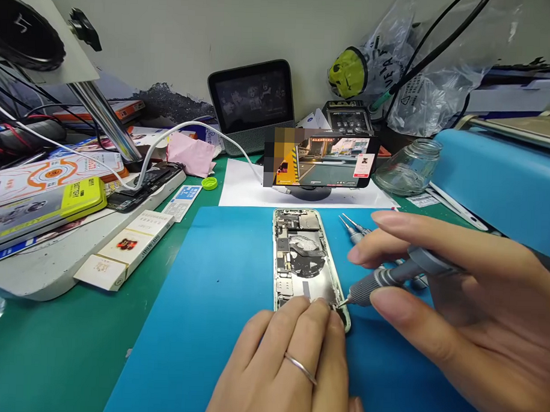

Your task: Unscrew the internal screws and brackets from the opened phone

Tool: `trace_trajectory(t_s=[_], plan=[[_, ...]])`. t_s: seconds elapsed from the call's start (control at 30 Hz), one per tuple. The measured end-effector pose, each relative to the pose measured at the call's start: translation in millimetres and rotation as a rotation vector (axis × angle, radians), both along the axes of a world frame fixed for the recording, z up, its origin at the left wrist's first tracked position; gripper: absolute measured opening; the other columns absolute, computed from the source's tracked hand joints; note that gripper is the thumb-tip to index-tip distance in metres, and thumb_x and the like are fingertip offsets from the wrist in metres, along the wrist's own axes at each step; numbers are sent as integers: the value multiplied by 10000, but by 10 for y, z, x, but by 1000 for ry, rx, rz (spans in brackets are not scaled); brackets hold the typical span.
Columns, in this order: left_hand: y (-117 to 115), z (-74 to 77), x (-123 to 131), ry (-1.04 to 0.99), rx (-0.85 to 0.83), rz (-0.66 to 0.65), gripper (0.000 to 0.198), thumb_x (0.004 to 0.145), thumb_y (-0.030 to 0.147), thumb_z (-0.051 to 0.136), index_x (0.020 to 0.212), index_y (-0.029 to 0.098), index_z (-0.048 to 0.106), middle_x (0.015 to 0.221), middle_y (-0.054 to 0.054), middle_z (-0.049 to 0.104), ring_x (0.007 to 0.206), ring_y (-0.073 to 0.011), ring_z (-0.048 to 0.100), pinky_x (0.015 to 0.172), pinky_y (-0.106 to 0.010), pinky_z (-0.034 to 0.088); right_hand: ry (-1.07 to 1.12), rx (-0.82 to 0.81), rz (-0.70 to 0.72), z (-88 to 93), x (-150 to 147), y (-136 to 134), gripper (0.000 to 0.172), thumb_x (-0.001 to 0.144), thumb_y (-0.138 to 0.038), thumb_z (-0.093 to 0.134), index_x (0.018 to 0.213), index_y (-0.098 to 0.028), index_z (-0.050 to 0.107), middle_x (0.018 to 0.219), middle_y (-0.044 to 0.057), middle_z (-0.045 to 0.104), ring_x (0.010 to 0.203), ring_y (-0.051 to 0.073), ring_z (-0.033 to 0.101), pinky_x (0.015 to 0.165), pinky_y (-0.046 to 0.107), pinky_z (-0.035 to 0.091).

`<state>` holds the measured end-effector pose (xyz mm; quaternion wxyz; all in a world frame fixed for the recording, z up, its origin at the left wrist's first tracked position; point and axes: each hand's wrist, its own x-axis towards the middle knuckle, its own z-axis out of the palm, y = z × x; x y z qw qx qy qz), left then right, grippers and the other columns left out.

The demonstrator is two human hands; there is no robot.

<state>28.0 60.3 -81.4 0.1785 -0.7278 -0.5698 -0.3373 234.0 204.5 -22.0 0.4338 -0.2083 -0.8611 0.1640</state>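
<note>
Hands (291, 366) at edge of phone (307, 261); mat (218, 276) spreads leftward.

The one view looks from the person's head, forward and down over the workbench (72, 337). The left hand (291, 369) at bottom center and the right hand (492, 298) at the right edge are nearest the lens, both cut by the frame. The opened phone (315, 285) lies close, just below center; the wall (164, 34) behind spans the top, farther off.
</note>
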Motion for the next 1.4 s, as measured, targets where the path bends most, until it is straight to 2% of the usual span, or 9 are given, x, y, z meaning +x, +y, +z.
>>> trace_trajectory(t_s=[0.13, 0.27, 0.43, 0.6, 0.8, 0.93, 1.13, 1.27, 1.4], plan=[[56, -56, 36, -26, 44, -1, 505, 1437, 320, 308, 1525, 246, 800, 1401, -4, 965, 1296, -198, 922, 1103, -378, 669, 11, -19, 58, -6, -17, 5, 719, 1249, -272, 821, 1880, -586, 683, 1342, -49, 911, 1153, 199, 919, 1219, 288, 766], [121, -117, 34, -12, 134, 11, 494, 1451, 361, 291, 1458, 258, 773, 1308, 16, 974, 1171, -174, 931, 1044, -360, 664, 3, -5, 66, -3, -39, 13, 669, 1246, -254, 769, 1850, -527, 675, 1289, -33, 910, 1123, 171, 917, 1158, 226, 767], [141, -99, -38, 7, 111, -51, 517, 1456, 398, 308, 1473, 236, 798, 1332, -21, 972, 1206, -190, 934, 1102, -325, 656, -46, 63, 60, 29, -58, -2, 671, 1226, -199, 732, 1827, -484, 644, 1391, -16, 925, 1245, 167, 936, 1179, 192, 750], [155, -115, -15, 7, 120, -39, 517, 1459, 408, 276, 1476, 242, 765, 1310, -9, 974, 1183, -179, 928, 1090, -331, 648, -50, 85, 61, 89, -57, 11, 604, 1229, -190, 746, 1772, -443, 663, 1205, -48, 877, 1030, 100, 891, 1067, 86, 707], [208, -178, 34, -23, 203, -14, 538, 1458, 427, 264, 1429, 258, 775, 1257, 20, 972, 1108, -175, 920, 1043, -346, 651, -40, 87, 42, 52, -72, 12, 552, 1283, -249, 722, 1786, -470, 664, 1183, -44, 838, 1027, 120, 845, 1044, 119, 712], [201, -151, 7, -1, 175, -34, 545, 1458, 413, 266, 1435, 249, 785, 1285, 6, 971, 1139, -174, 921, 1056, -329, 649, -42, 66, 46, 10, -52, 4, 588, 1295, -287, 707, 1840, -485, 613, 1333, -24, 860, 1216, 134, 874, 1162, 134, 694], [129, -60, 17, 2, 84, -16, 503, 1447, 363, 266, 1508, 238, 750, 1358, 2, 958, 1225, -189, 904, 1119, -359, 643, -47, 13, 44, 3, -31, 2, 619, 1287, -275, 744, 1845, -524, 640, 1334, -46, 842, 1151, 138, 832, 1195, 161, 685], [85, -11, 50, -7, 38, 2, 502, 1443, 355, 245, 1512, 243, 730, 1388, 6, 949, 1267, -191, 889, 1137, -377, 643, -23, -16, 63, -2, -39, -6, 617, 1301, -292, 735, 1860, -541, 656, 1386, -27, 841, 1241, 187, 826, 1212, 246, 705], [73, 5, 74, -27, 23, 26, 499, 1440, 357, 241, 1504, 251, 725, 1389, 7, 945, 1291, -201, 887, 1151, -386, 653, -24, -37, 63, -12, -20, -31, 680, 1293, -240, 728, 1895, -542, 637, 1430, -42, 864, 1310, 174, 860, 1289, 239, 685]])
